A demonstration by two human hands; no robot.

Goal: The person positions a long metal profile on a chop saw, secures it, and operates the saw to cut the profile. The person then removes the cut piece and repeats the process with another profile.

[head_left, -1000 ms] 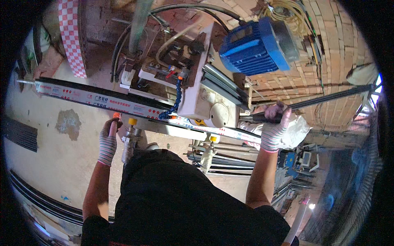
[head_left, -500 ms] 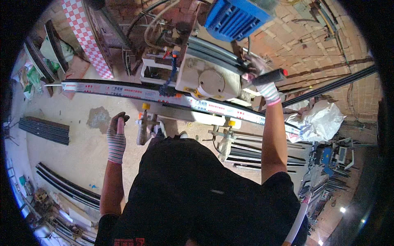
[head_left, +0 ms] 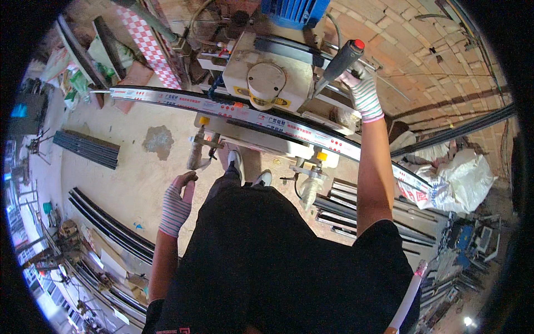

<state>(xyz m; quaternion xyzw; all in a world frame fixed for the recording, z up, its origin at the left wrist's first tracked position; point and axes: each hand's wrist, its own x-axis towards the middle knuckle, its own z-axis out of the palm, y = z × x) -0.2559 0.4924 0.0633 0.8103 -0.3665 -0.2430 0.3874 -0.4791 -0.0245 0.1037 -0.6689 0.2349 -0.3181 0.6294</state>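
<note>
My right hand (head_left: 362, 94), in a striped glove, is beside a black lever handle with a red end (head_left: 344, 60) on the right side of a cream-coloured machine (head_left: 266, 78). Its fingers are partly hidden behind the handle, so their grip is unclear. My left hand (head_left: 177, 201), gloved too, hangs free in front of the machine, holding nothing, thumb and fingers apart. A long profile with printed film (head_left: 245, 114) lies across the machine's front. Below it are two clamp cylinders with yellow tops, one left (head_left: 199, 146) and one right (head_left: 312, 183).
A blue motor (head_left: 295, 11) tops the machine. Dark profiles (head_left: 86, 149) lie on the left floor, with longer ones (head_left: 111, 225) nearer me. More bars (head_left: 356, 209) are stacked at right, beside a white sack (head_left: 464, 178). A brick wall (head_left: 411, 55) stands behind.
The lever handle has swung from pointing right to standing up toward me. My right hand is now beside it rather than behind its middle. My left hand is lower, farther from the profile.
</note>
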